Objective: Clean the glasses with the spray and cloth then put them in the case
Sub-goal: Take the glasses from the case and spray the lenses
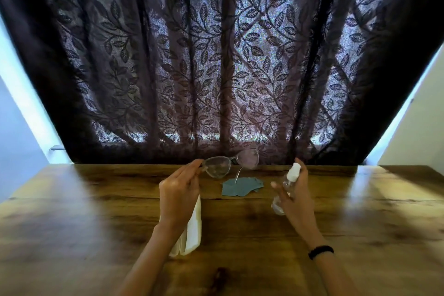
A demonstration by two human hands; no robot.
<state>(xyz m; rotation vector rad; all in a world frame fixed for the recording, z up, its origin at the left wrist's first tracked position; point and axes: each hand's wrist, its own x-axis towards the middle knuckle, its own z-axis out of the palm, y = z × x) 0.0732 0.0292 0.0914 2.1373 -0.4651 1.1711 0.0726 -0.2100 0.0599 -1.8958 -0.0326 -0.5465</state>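
My left hand (179, 191) pinches the clear-framed glasses (231, 163) at their left end and holds them up above the table, lenses facing me. My right hand (294, 196) grips a small clear spray bottle (289, 181) with a white nozzle, its top pointing toward the glasses. A blue-grey cloth (241, 186) lies flat on the wooden table (84, 211) between the two hands, below the glasses. A white case (192, 230) lies on the table under my left wrist, partly hidden by the forearm.
A dark leaf-patterned curtain (216, 55) hangs right behind the table's far edge. Pale walls flank it on both sides. A black band (320, 251) circles my right wrist. Bare wood stretches left and right of my arms.
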